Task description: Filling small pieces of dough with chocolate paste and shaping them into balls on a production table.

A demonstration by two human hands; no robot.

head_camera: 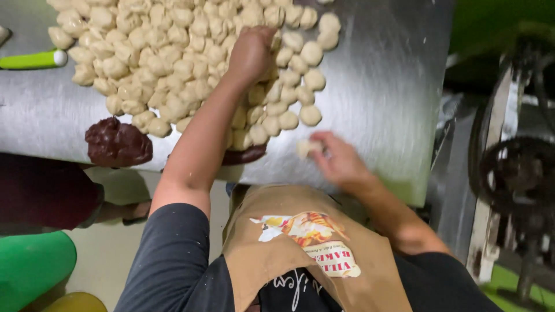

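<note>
Nearest, a brown apron hangs at the steel bench's near edge, where the right hand curls its fingers around one dough ball. Chocolate-brown lumps sit on that same edge to the left. Farther in, the left hand reaches into the dough pile, fingers bent and buried, so their grip cannot be told.
</note>
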